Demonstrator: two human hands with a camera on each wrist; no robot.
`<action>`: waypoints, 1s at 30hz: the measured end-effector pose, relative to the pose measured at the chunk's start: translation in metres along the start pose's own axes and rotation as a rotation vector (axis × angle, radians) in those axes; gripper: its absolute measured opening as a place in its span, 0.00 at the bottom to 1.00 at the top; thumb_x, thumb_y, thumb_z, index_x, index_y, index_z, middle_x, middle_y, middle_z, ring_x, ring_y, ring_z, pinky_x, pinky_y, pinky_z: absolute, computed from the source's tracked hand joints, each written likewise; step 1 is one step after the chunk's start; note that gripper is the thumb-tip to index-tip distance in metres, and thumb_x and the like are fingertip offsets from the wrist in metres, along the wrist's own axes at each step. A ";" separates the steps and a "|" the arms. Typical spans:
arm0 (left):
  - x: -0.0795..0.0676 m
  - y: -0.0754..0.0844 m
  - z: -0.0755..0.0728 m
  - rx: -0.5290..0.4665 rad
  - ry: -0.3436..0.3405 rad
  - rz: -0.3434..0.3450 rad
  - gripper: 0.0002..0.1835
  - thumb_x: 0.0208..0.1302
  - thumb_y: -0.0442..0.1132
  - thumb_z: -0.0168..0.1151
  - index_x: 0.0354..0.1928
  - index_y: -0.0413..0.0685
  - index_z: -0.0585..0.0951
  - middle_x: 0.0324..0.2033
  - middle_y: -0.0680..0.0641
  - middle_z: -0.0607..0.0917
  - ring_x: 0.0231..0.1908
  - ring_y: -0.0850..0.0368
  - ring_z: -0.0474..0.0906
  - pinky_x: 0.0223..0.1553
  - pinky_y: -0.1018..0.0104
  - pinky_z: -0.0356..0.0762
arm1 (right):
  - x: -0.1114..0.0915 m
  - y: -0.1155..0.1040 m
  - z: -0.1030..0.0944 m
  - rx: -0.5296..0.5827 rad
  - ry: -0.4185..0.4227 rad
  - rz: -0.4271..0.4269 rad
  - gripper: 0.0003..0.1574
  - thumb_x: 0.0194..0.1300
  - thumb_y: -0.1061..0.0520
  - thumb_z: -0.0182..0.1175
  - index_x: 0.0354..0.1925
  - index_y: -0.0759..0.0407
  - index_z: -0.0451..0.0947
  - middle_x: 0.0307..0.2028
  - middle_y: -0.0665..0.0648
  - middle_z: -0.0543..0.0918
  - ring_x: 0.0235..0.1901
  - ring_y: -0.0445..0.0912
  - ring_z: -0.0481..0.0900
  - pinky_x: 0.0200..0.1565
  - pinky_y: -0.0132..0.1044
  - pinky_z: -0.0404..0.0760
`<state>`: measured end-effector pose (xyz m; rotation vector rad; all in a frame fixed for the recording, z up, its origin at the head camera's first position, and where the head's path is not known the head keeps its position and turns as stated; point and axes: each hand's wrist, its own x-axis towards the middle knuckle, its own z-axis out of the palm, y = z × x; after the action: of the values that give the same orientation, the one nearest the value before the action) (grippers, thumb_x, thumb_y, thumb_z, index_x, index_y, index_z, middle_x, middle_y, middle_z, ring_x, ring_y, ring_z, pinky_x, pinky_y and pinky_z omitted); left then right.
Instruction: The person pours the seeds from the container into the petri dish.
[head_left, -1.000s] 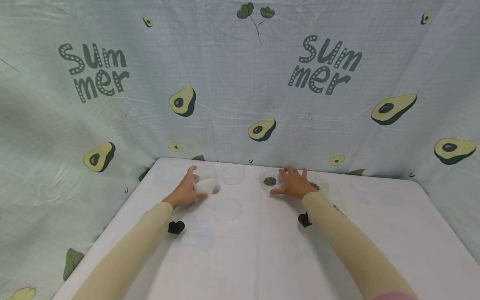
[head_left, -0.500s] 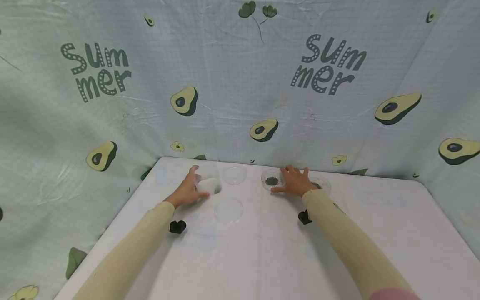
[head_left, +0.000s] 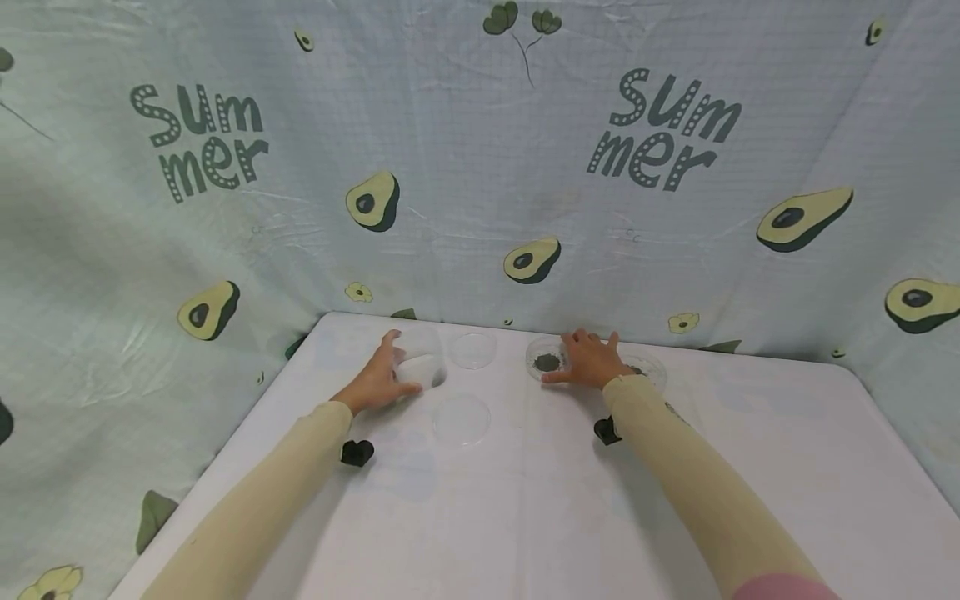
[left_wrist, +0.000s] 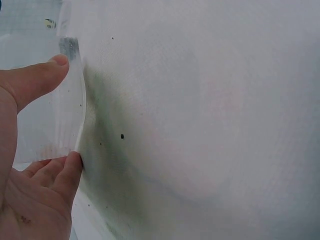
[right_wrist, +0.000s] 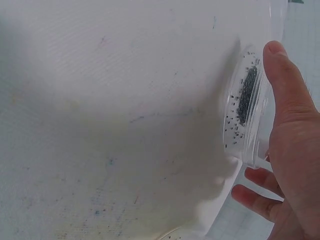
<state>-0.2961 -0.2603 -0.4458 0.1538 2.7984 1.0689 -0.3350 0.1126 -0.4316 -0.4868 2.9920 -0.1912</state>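
Note:
My left hand (head_left: 378, 377) holds a clear-walled container (left_wrist: 47, 115) at the back left of the table, thumb on one side and fingers on the other. In the head view a white part (head_left: 418, 370) shows in or on this container; its contents cannot be made out. My right hand (head_left: 592, 362) grips a clear petri dish (head_left: 546, 360) between thumb and fingers. A small heap of dark granules (right_wrist: 247, 95) lies in that dish, with loose grains around it. Another clear dish (head_left: 651, 372) with dark matter is partly hidden behind the right hand.
Two clear round dishes or lids stand between the hands, one lid (head_left: 472, 351) at the back and one lid (head_left: 461, 420) nearer. Black heart-shaped pieces (head_left: 357, 452) show beside both forearms. A printed curtain (head_left: 450, 167) borders the table's back and left.
The head view has shifted slightly, so the whole scene sits a little further right. Both hands keep their places on the container and the petri dish.

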 end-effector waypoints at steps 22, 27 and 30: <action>0.001 -0.002 0.001 0.001 0.002 0.016 0.59 0.56 0.44 0.72 0.75 0.49 0.36 0.70 0.33 0.61 0.64 0.37 0.67 0.64 0.41 0.65 | -0.003 -0.002 0.005 0.018 0.012 0.002 0.60 0.54 0.27 0.63 0.69 0.66 0.60 0.66 0.71 0.66 0.67 0.67 0.63 0.62 0.78 0.47; -0.001 0.001 -0.001 0.005 -0.002 0.004 0.58 0.57 0.44 0.71 0.75 0.50 0.36 0.70 0.33 0.60 0.66 0.36 0.65 0.65 0.40 0.63 | -0.004 -0.002 0.008 0.018 0.027 0.009 0.61 0.55 0.27 0.62 0.70 0.66 0.58 0.67 0.71 0.65 0.67 0.67 0.62 0.62 0.78 0.46; -0.002 0.001 -0.001 0.009 -0.004 0.000 0.58 0.57 0.44 0.71 0.75 0.50 0.36 0.70 0.32 0.59 0.67 0.36 0.64 0.66 0.40 0.63 | -0.005 -0.002 0.010 0.025 0.032 0.012 0.61 0.56 0.27 0.62 0.71 0.66 0.58 0.67 0.71 0.65 0.68 0.67 0.61 0.63 0.78 0.45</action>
<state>-0.2945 -0.2603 -0.4441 0.1570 2.7997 1.0549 -0.3280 0.1111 -0.4410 -0.4678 3.0185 -0.2369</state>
